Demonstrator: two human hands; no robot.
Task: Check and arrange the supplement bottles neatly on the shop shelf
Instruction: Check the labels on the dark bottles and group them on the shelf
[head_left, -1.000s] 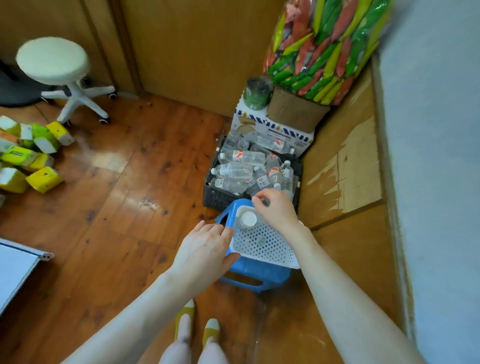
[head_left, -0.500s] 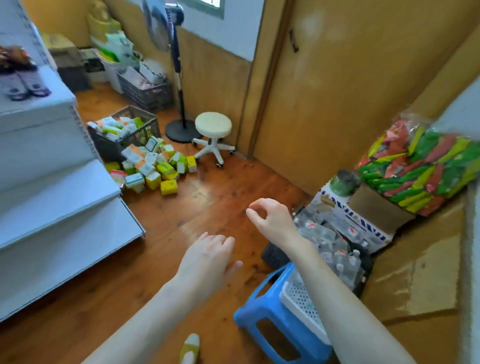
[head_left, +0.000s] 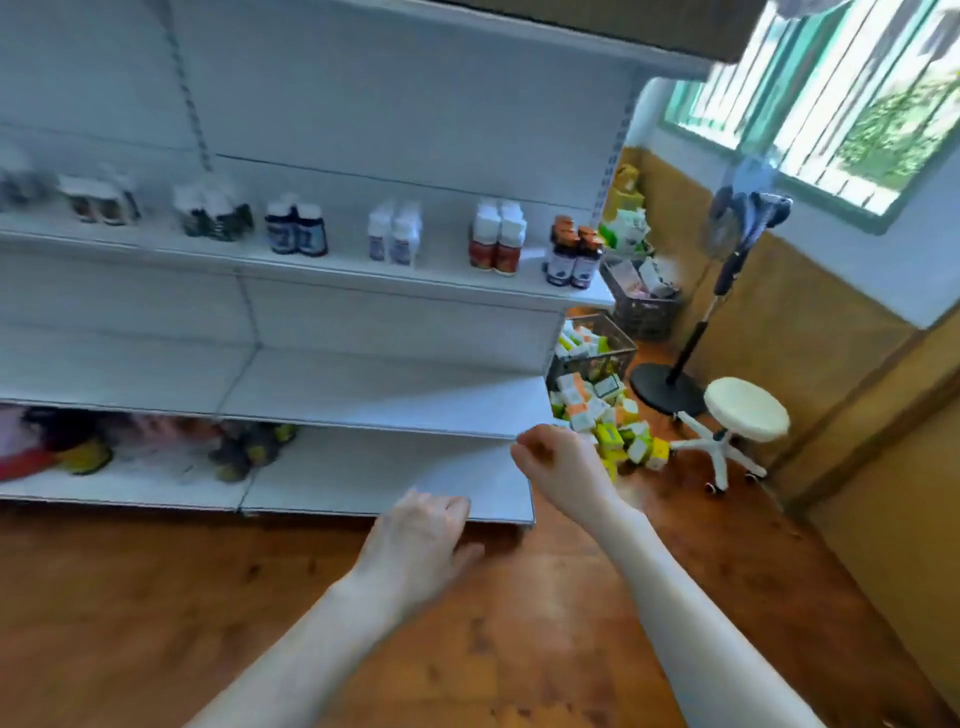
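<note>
The left grip (head_left: 415, 540) hangs released and holds nothing. The right grip (head_left: 561, 462) is curled, but I cannot tell whether it pinches anything. Bottles (head_left: 498, 239) stand in pairs on the shelf (head_left: 343, 262).

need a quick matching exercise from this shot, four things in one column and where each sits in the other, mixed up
1 orange-capped bottles
2 white stool
3 small boxes
4 left hand

a heaped on the floor by the wire basket
b right end of the stocked shelf
c on the floor, right of the fan base
d in front of the bottom shelf's edge

Pairs: 1-b, 2-c, 3-a, 4-d
</note>
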